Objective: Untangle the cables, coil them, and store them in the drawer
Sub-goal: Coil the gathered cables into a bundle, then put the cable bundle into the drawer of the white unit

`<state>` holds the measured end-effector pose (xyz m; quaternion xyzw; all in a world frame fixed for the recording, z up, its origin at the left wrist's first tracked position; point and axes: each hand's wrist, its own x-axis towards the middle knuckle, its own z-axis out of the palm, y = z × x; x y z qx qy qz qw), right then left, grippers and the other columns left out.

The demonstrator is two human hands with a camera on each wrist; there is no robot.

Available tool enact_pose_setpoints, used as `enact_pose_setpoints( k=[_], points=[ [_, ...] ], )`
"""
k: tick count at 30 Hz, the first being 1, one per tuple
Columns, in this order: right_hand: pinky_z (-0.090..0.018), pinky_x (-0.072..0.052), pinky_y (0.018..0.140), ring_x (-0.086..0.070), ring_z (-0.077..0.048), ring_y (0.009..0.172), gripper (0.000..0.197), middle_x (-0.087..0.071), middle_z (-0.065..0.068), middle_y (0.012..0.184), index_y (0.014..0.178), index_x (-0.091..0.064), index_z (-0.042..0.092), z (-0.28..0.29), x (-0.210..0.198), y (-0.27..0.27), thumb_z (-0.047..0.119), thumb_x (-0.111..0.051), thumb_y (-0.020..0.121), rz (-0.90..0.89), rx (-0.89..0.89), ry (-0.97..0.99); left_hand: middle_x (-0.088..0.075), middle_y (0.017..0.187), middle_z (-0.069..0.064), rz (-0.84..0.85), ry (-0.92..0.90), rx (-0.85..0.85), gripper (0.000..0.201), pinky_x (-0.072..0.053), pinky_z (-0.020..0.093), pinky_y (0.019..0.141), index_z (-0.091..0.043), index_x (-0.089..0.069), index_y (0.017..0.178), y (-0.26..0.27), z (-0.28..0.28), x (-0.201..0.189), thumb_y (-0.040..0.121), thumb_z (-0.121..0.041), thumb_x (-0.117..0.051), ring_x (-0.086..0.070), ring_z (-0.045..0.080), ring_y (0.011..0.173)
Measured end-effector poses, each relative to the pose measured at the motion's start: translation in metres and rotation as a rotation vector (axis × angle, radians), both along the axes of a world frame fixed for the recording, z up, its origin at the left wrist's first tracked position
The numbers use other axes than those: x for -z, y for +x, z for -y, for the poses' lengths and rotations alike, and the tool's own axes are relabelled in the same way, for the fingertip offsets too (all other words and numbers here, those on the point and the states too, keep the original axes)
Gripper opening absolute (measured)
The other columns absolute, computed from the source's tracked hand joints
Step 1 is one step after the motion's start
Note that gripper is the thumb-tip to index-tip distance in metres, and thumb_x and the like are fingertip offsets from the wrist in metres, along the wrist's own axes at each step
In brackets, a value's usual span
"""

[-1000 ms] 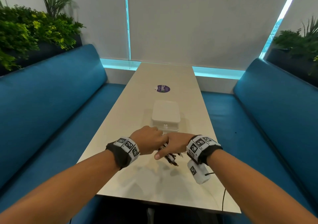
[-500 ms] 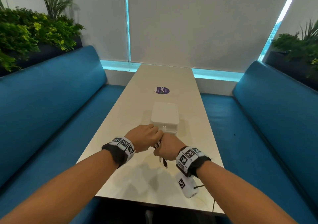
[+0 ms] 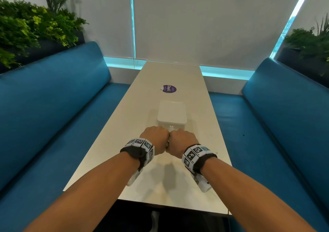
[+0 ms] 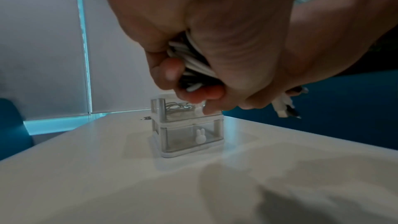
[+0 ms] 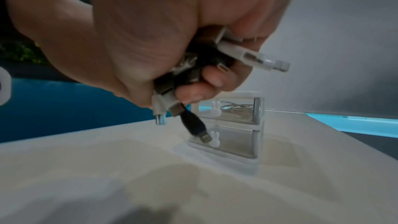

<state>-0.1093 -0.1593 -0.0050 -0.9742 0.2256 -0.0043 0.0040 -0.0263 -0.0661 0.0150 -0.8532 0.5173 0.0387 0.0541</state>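
A bundle of white and black cables (image 4: 194, 60) is held between both fists above the table. My left hand (image 3: 155, 139) grips the coiled part. My right hand (image 3: 181, 140) grips the plug ends (image 5: 193, 74), which stick out below its fingers; one black plug (image 5: 194, 126) hangs down. The fists touch each other just in front of a small white two-drawer box (image 3: 171, 113). Both of its clear drawers are closed, with bunny-shaped knobs (image 4: 200, 135); the upper drawer (image 5: 234, 111) holds cables, while the lower drawer (image 4: 189, 138) looks bare.
The long white table (image 3: 178, 74) runs away from me, with a purple round sticker (image 3: 169, 88) beyond the box. Blue benches (image 3: 53, 98) flank both sides, with plants (image 3: 32, 28) behind them.
Both hands moved forward and came level, now fist to fist right before the drawer box. The dangling plug ends seen below the hands earlier are hidden in the head view.
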Motion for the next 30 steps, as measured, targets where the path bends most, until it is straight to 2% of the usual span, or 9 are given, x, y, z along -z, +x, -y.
enact_pose_setpoints(
  k=[3, 7, 10, 13, 16, 22, 25, 27, 30],
  points=[
    [-0.032, -0.047, 0.066, -0.059, -0.025, 0.072, 0.020, -0.066, -0.003, 0.092, 0.097, -0.066, 0.023, 0.003, 0.003, -0.002, 0.037, -0.055, 0.088, -0.009, -0.038, -0.071, -0.068, 0.092, 0.005, -0.052, -0.027, -0.027, 0.011, -0.049, 0.032, 0.067, -0.017, -0.066, 0.091, -0.002, 0.001, 0.005, 0.083, -0.010, -0.061, -0.057, 0.025, 0.071],
    [-0.032, -0.045, 0.063, -0.056, -0.023, 0.067, 0.022, -0.066, -0.002, 0.087, 0.101, -0.065, 0.024, 0.007, 0.004, -0.003, 0.039, -0.057, 0.088, -0.005, -0.094, -0.128, -0.067, 0.089, 0.006, -0.145, -0.073, -0.068, 0.008, -0.049, 0.032, 0.065, -0.018, -0.062, 0.086, -0.005, 0.002, 0.008, 0.083, -0.010, -0.061, -0.058, 0.024, 0.071],
    [-0.031, -0.043, 0.061, -0.052, -0.023, 0.063, 0.023, -0.065, -0.001, 0.084, 0.103, -0.063, 0.023, 0.009, 0.005, -0.004, 0.038, -0.058, 0.086, -0.011, -0.119, -0.143, -0.059, 0.078, 0.002, -0.204, -0.089, -0.101, 0.008, -0.050, 0.031, 0.065, -0.018, -0.059, 0.082, -0.007, 0.004, 0.012, 0.084, -0.009, -0.060, -0.061, 0.025, 0.073],
    [-0.031, -0.045, 0.061, -0.060, -0.025, 0.068, 0.022, -0.066, -0.001, 0.084, 0.102, -0.064, 0.023, 0.012, 0.004, -0.006, 0.035, -0.057, 0.085, -0.044, -0.161, -0.167, -0.052, 0.067, -0.001, -0.251, -0.117, -0.147, 0.019, -0.047, 0.030, 0.061, -0.018, -0.051, 0.069, -0.010, 0.006, 0.019, 0.084, -0.009, -0.059, -0.057, 0.023, 0.067],
    [-0.031, -0.043, 0.061, -0.058, -0.026, 0.066, 0.019, -0.066, -0.001, 0.083, 0.099, -0.064, 0.022, 0.014, 0.003, -0.010, 0.032, -0.057, 0.084, -0.066, -0.174, -0.184, -0.052, 0.066, -0.001, -0.288, -0.115, -0.154, 0.022, -0.047, 0.030, 0.060, -0.018, -0.049, 0.067, -0.013, 0.009, 0.023, 0.084, -0.009, -0.058, -0.054, 0.021, 0.063],
    [-0.031, -0.045, 0.060, -0.064, -0.027, 0.069, 0.017, -0.066, -0.001, 0.081, 0.097, -0.065, 0.024, 0.020, 0.001, -0.012, 0.030, -0.058, 0.083, -0.081, -0.142, -0.176, -0.062, 0.076, 0.003, -0.305, -0.142, -0.123, 0.008, -0.055, 0.033, 0.066, -0.015, -0.062, 0.080, -0.012, 0.018, 0.027, 0.084, -0.010, -0.057, -0.064, 0.026, 0.074],
    [-0.033, -0.049, 0.062, -0.066, -0.026, 0.071, 0.016, -0.068, 0.000, 0.083, 0.097, -0.066, 0.026, 0.028, -0.003, -0.007, 0.028, -0.057, 0.083, -0.084, -0.135, -0.175, -0.066, 0.083, 0.002, -0.344, -0.217, -0.105, 0.005, -0.052, 0.032, 0.064, -0.018, -0.062, 0.083, -0.006, 0.019, 0.029, 0.082, -0.014, -0.061, -0.065, 0.025, 0.075],
    [-0.033, -0.050, 0.064, -0.068, -0.028, 0.075, 0.016, -0.068, -0.001, 0.085, 0.099, -0.065, 0.026, 0.035, -0.003, -0.005, 0.029, -0.057, 0.086, -0.073, -0.135, -0.173, -0.066, 0.088, -0.001, -0.427, -0.290, -0.095, 0.017, -0.049, 0.031, 0.065, -0.022, -0.058, 0.092, 0.003, 0.017, 0.032, 0.078, -0.019, -0.066, -0.064, 0.023, 0.078],
    [-0.036, -0.055, 0.070, -0.067, -0.029, 0.076, 0.015, -0.068, -0.002, 0.085, 0.096, -0.064, 0.025, 0.050, -0.007, -0.006, 0.035, -0.058, 0.087, 0.020, -0.045, -0.128, -0.065, 0.102, 0.000, -0.554, -0.393, -0.164, 0.042, -0.055, 0.037, 0.076, -0.021, -0.050, 0.114, 0.023, 0.011, 0.043, 0.078, -0.022, -0.072, -0.063, 0.022, 0.089]
  ],
)
